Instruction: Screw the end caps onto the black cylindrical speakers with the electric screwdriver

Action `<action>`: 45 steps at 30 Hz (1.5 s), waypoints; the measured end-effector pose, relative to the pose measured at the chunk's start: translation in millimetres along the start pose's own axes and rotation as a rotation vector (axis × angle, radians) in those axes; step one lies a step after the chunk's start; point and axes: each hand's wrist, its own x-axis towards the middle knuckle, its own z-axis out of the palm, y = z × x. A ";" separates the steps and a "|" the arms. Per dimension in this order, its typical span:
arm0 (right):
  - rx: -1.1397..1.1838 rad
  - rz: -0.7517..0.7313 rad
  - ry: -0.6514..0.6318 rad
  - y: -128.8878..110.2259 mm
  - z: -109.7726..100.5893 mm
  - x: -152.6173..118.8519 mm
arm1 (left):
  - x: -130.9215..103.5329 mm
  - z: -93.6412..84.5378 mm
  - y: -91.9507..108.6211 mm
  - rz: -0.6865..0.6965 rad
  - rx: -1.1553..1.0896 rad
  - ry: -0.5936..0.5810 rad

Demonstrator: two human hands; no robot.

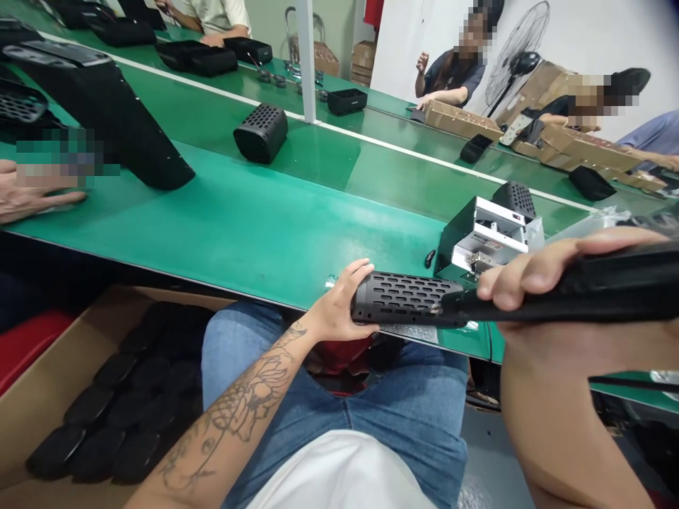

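My left hand is wrapped round the left end of a black housing with slotted holes, holding it on its side at the table's front edge. On the right, my right hand grips a long black tool, whose narrow tip meets the right part of the housing. The tip's exact contact point is blurred. Behind my right hand stands a silver and black metal device, with a small black item beside it on the green table.
At the left, a cardboard box holds several black parts, and another person's hand rests near a tall black panel. A black housing stands near a white post. People sit across the table.
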 end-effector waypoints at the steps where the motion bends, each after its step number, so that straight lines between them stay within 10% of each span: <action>1: -0.086 -0.092 -0.061 3.5 14.4 -3.9 | -0.3 1.5 -1.4 0.007 -0.010 0.011; 7: -0.144 -0.215 -0.209 51.5 68.8 2.0 | 0.1 1.8 -2.4 0.031 -0.055 0.036; 17: -0.145 -0.179 -0.257 83.8 67.7 7.6 | 0.2 0.2 -3.2 0.026 -0.074 0.005; 38: -0.175 -0.035 -0.330 82.5 72.6 10.2 | 2.3 -2.3 2.9 -0.046 -0.056 -0.023; 45: -0.105 -0.152 -0.235 47.6 64.7 26.5 | 1.4 -6.5 4.9 -0.077 -0.127 -0.026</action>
